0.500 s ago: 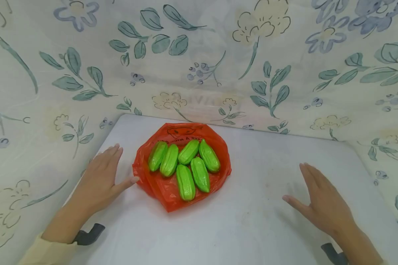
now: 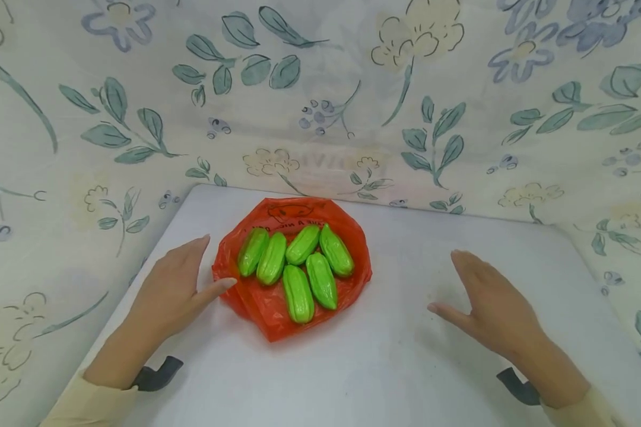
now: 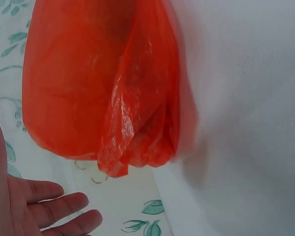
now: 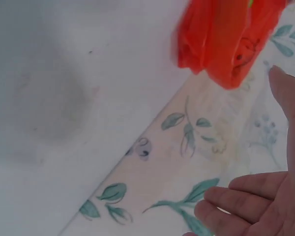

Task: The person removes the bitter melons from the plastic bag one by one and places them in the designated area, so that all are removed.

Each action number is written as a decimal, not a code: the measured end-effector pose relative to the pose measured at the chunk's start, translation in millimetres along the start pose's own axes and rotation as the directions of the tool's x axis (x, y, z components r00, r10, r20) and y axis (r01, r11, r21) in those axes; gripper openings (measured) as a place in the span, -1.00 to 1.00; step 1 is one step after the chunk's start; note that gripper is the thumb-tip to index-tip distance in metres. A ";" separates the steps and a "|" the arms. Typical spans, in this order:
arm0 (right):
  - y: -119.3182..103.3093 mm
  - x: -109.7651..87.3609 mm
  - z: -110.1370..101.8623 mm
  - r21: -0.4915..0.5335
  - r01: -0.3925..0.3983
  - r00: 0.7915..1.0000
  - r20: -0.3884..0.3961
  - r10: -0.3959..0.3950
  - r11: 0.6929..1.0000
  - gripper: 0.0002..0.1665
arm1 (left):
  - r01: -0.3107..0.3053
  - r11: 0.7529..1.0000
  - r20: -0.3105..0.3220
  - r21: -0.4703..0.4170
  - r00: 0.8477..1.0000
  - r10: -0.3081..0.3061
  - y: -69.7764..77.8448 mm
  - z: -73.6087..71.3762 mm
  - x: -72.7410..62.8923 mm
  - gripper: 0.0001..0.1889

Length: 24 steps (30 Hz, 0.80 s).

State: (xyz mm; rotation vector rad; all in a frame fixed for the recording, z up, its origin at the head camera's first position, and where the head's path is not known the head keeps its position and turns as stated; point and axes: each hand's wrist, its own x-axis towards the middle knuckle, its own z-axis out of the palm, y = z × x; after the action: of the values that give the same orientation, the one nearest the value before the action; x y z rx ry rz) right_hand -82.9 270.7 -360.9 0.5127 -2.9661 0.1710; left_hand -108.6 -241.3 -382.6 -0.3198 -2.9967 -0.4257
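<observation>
Several glossy green ridged fruits, shaped like starfruit (image 2: 299, 295), lie in a red plastic bag (image 2: 267, 323) spread round them on the white table. My left hand (image 2: 171, 290) hovers at the bag's left side, fingers extended, its thumb tip overlapping the bag's edge in the head view. Over the table to the right of the bag, my right hand (image 2: 494, 305) is held apart from it, thumb spread and fingers loosely extended. Neither hand holds anything. The left wrist view shows the bag's crumpled side (image 3: 137, 98) close by; in the right wrist view the bag (image 4: 216, 44) appears farther off.
The white table (image 2: 384, 373) carries the bag left of its middle. Floral-patterned cloth (image 2: 342, 71) hangs behind the table and along its sides. A dark curved piece is on each wrist, seen at the left wrist strap (image 2: 157, 373) and the right strap (image 2: 518, 386).
Both hands have moved inward: the left one slightly right toward the bag, the right one leftward and a little up. The bag and fruits have stayed in place.
</observation>
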 end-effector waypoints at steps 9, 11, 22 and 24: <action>-24.9 28.3 -6.0 -0.020 0.094 0.995 0.038 -0.093 0.995 0.12 | 0.022 0.999 -0.105 -0.034 0.994 -0.026 9.1 -1.1 4.4 -0.18; -30.9 34.6 -7.8 -0.028 0.111 0.993 0.048 -0.110 0.993 0.10 | 0.026 0.998 -0.143 -0.051 0.989 -0.033 11.1 -0.7 6.2 -0.26; -63.0 63.3 -11.2 -0.055 0.236 0.970 0.082 -0.231 0.970 0.00 | 0.041 0.993 -0.226 -0.111 0.972 -0.065 19.5 3.9 11.4 -0.52; -67.6 67.3 -11.4 -0.061 0.259 0.964 0.079 -0.254 0.964 0.00 | 0.035 0.993 -0.237 -0.110 0.970 -0.060 19.8 4.3 12.0 -0.54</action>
State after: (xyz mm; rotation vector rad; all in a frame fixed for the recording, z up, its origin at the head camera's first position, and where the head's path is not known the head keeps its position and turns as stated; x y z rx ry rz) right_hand -121.5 186.9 -333.9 0.9031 -2.9219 0.0218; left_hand -116.1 -219.2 -380.0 -0.1896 -2.7563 -0.5827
